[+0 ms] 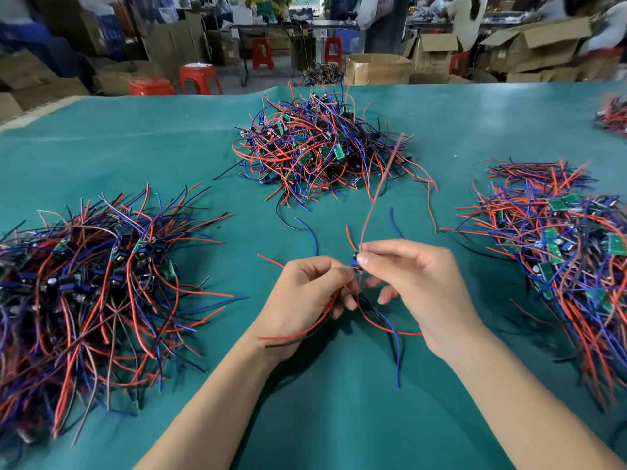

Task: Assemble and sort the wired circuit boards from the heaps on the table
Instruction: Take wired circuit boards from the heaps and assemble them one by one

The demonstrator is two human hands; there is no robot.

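Both forearms reach in from the worktop's near edge. Near its middle, the left hand [307,293] and right hand [412,286] pinch a small wired circuit board [356,265] between fingertips. Best to keep its red wire [380,184] clear of the far heap [322,147]. Fingers hide most of the board; its wire joints cannot be made out.

3 heaps [322,147] on table [135,147]

Teal table cover [101,157] over the bench. Beyond far edge: red plastic stools [200,78], open cardboard cartons [376,67], more cartons stacked at right [536,45]. Second work table [291,27] further back, blurred.
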